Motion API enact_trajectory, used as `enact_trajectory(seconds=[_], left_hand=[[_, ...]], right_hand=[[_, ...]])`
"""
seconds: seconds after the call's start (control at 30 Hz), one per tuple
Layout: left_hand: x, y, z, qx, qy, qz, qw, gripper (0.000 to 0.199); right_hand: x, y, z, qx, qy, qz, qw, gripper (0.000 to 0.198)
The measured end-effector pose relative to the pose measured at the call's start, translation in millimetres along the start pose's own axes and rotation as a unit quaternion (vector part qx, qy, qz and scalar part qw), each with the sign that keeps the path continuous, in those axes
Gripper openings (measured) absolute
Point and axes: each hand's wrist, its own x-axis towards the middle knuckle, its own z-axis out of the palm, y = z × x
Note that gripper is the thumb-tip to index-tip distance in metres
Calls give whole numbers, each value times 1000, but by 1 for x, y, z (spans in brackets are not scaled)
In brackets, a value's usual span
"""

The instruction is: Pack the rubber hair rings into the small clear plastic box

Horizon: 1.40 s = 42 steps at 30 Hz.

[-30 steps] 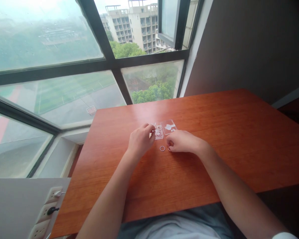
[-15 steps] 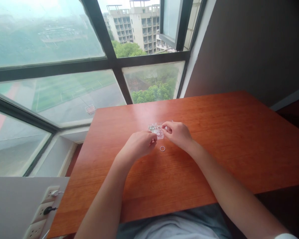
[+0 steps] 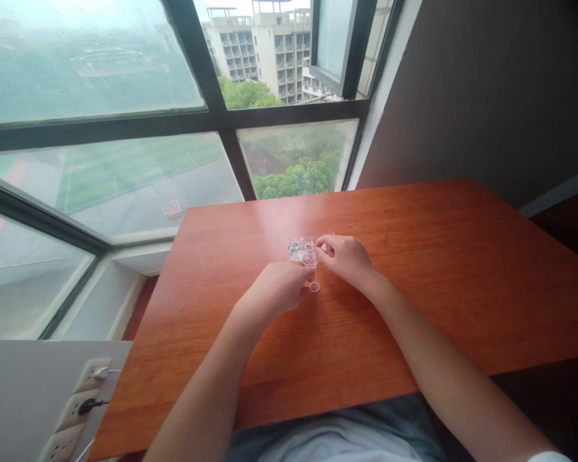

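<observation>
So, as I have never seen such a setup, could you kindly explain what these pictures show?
There is no machine here: a person works with two bare hands, seen from one camera worn on the head, looking forward and down. On the reddish-brown table, near a window, sits a small clear box containing small rings. One pale ring lies loose just in front of it. The left hand has its fingertips beside that ring; the right hand is pinched at the box's right side. Whether either hand holds something is too small to tell.
</observation>
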Motion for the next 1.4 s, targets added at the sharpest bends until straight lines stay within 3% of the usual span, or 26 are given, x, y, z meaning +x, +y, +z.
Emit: enact_trajectory(seconds=[0.23, 0.47, 0.7, 0.9, 1.07, 1.2, 1.3, 1.4], left_hand=[[9, 9, 20, 51, -21, 41, 998, 23], [12, 11, 14, 36, -26, 65, 997, 17], [15, -1, 6, -6, 127, -33, 991, 16], [22, -12, 16, -2, 163, -82, 983, 14], [19, -22, 14, -22, 230, -87, 969, 13], [18, -39, 15, -66, 266, -74, 959, 32], [21, -55, 24, -162, 261, -65, 949, 49], [23, -65, 34, -191, 235, -73, 950, 66]], right_hand=[[1, 2, -1, -6, -2, -10, 1000, 17], [3, 5, -4, -28, -19, -18, 999, 17], [4, 10, -8, -42, -23, 1, 999, 18], [4, 10, -8, -57, -33, 2, 998, 19], [5, 12, -11, -58, -31, 15, 998, 20], [7, 21, -14, -59, -32, 51, 996, 20], [10, 29, -15, -56, -25, 75, 995, 18], [12, 37, -14, -61, -2, 109, 992, 18]])
